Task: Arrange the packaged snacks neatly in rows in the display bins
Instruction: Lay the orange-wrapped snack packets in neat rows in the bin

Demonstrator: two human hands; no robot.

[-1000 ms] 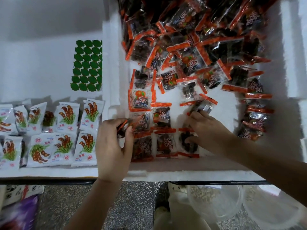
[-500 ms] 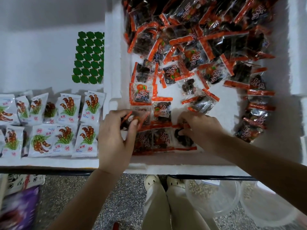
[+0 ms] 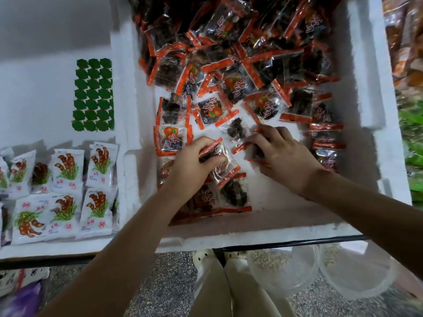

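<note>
Clear snack packets (image 3: 240,53) with orange-red edges and dark fruit inside lie heaped in the right foam bin (image 3: 370,110), with a few in rows near its front. The left hand (image 3: 194,165) pinches a creased packet (image 3: 211,148). The right hand (image 3: 281,156) seems to grip a second packet (image 3: 242,146), mostly hidden by its curled fingers. The left foam bin (image 3: 45,250) holds white packets (image 3: 66,170).

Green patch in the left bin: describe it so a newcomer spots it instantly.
Start at the left white foam bin, with white packets along its near side. Beyond them, beside the wall shared with the right bin, lies the green patch: a flat block of dark green discs in tight rows, the only all-green item there.
</note>
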